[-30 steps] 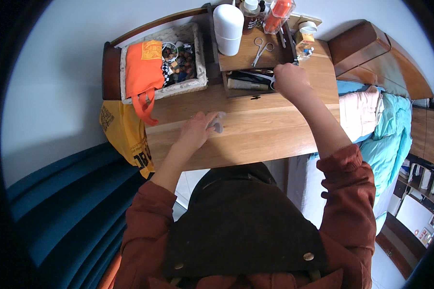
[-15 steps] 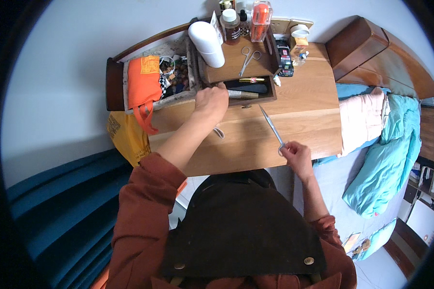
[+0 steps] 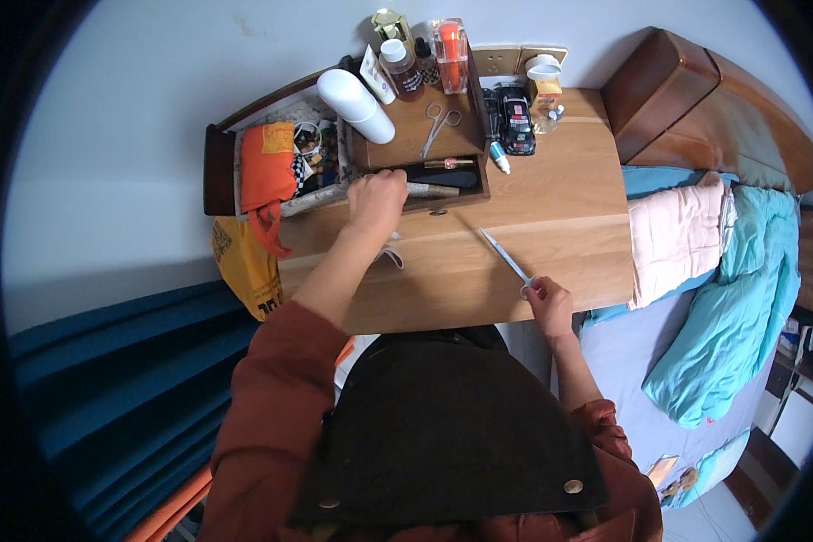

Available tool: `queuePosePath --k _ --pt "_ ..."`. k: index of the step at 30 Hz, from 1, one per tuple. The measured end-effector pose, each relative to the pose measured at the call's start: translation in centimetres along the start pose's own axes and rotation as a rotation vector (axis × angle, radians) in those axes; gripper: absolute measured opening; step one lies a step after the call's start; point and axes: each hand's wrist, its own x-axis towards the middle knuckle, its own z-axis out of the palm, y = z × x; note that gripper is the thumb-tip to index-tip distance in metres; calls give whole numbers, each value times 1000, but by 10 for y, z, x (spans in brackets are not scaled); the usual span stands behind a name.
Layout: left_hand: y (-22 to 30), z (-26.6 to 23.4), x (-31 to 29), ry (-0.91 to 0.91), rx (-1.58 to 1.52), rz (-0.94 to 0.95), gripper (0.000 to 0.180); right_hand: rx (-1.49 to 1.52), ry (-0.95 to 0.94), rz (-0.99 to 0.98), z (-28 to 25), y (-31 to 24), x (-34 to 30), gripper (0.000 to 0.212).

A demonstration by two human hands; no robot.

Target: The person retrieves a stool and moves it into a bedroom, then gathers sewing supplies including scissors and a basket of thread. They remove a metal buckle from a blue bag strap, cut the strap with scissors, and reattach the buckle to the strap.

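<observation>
We are holding a pair of scissors point(image 3: 506, 256) above the bench point(image 3: 569, 235), the fingers of our right hand point(image 3: 552, 305) clamping its handles, blades pointing towards the drawer point(image 3: 465, 199). Our left hand point(image 3: 378, 199) is resting at that open drawer's left end; we cannot tell whether its fingers are gripping anything. We are judging this step to be tending the drawer while minding the scissors; the next move seems to be calling for steady blades, kept clear of the left forearm. We are counting two pairs of scissors, the second lying on the organizer point(image 3: 465, 135), plus one drawer, one toy car point(image 3: 517, 122) and one white canister point(image 3: 357, 107).
</observation>
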Motion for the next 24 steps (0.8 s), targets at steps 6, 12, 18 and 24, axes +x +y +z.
queuePosePath --k 6,12,18,24 --pt "-28 -13 -85 231 -594 -200 17 -200 38 -99 -8 38 31 17" --pt "-61 11 -183 150 -1503 -1270 8 -18 -104 -261 21 -22 31 17" --pt "-99 75 -187 257 -910 -999 21 240 -383 -97 140 -101 62 37" --pt "-82 132 -143 -260 -880 -725 33 79 -484 -7 236 -130 81 46"
